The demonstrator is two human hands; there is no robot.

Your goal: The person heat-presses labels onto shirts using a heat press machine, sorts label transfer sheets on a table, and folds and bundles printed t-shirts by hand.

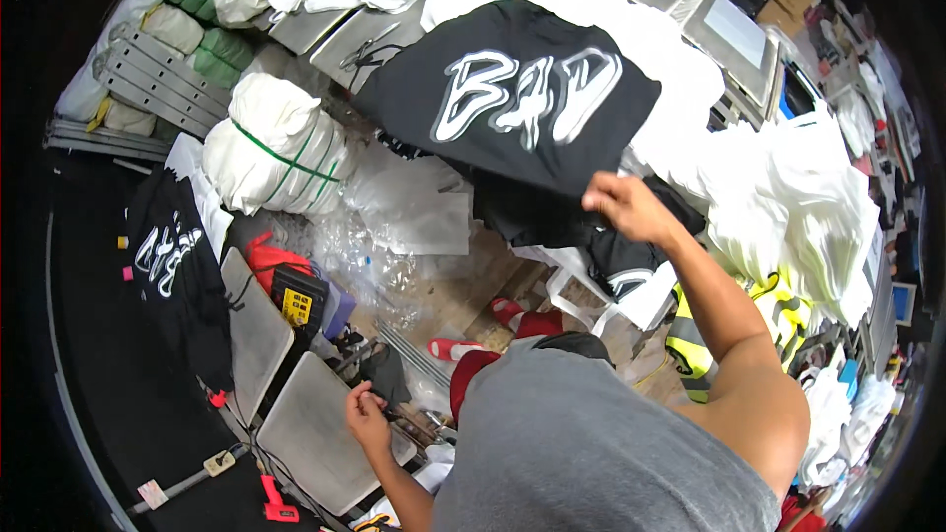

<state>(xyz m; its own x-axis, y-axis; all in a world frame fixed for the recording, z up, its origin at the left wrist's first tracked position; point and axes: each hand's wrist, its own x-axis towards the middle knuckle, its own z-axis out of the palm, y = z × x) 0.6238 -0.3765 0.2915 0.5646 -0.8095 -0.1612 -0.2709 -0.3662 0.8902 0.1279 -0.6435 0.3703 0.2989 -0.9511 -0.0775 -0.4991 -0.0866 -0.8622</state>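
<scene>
A black T-shirt point(404, 103) with large white lettering lies spread over a board at the far side, its lower edge hanging off. My right hand point(626, 205) pinches the shirt's near right edge. More black cloth point(512, 212) hangs beneath that edge, beside another dark printed garment point(631, 261). My left hand point(367, 417) hovers low at the left, fingers loosely bent and nothing visible in them. Closest to it is a grey flat platen point(320, 433).
A white bundle point(276, 148) tied with green cord stands at left. A black printed shirt point(172, 276) lies on black cloth. White garments point(769, 207) are stacked at right above a yellow reflective vest point(695, 335). A red heat gun point(276, 500) with cables sits lower left. Clear plastic point(370, 266) litters the floor.
</scene>
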